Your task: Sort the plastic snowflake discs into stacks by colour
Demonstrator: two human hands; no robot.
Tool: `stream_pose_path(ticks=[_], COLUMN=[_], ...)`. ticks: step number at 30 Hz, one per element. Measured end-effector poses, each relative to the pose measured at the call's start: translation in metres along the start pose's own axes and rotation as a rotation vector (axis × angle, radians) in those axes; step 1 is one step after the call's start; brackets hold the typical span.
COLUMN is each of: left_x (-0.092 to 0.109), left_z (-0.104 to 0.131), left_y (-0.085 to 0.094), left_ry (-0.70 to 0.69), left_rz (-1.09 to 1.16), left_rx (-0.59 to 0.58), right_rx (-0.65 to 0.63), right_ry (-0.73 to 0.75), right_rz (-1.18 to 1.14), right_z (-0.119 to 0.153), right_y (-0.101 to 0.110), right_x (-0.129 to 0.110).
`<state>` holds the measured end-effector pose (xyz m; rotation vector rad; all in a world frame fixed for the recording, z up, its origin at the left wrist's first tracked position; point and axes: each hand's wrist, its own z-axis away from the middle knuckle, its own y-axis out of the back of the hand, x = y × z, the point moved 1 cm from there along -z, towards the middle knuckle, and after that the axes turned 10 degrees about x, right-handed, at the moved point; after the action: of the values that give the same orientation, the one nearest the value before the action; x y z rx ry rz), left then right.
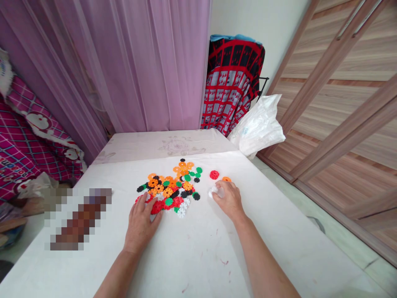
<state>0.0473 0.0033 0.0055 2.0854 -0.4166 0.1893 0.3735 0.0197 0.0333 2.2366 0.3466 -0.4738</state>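
A loose pile of plastic snowflake discs [168, 192] in orange, red, green, black and white lies on the white-covered table [192, 252]. At its near left edge rests my left hand [141, 221], fingers apart, touching red discs [157, 207]. My right hand [228, 199] is to the right of the pile, its thumb and fingers closed on white snowflake discs [213, 191] at the tabletop. How many it holds is hidden. Just beyond that hand sit a small group of red discs [214, 174] and an orange disc [226, 179], partly covered by the hand.
A blurred-out patch [81, 219] covers something at the table's left. Past the far right corner stands a white plastic bag [259, 124], near a red-and-black patterned cloth [231, 78]. Purple curtains [149, 62] hang behind; a wooden wardrobe [338, 107] is at right.
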Motion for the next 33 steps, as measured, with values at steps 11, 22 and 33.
stream_pose_path(ticks=[11,22,33], left_x=[0.002,0.001,0.001], left_z=[-0.001,-0.001,-0.001], left_y=[0.002,0.002,0.003], left_ry=[-0.004,0.0,-0.025], left_rz=[-0.011,0.019,-0.027], left_rx=[-0.017,-0.011,-0.005], right_rx=[-0.064,-0.176,-0.219], right_ry=[0.044,0.118,0.042], right_rz=[0.062,-0.018,0.163], right_z=[0.0,0.049,0.056], right_y=[-0.001,0.011,0.002], right_x=[-0.005,-0.049,-0.052])
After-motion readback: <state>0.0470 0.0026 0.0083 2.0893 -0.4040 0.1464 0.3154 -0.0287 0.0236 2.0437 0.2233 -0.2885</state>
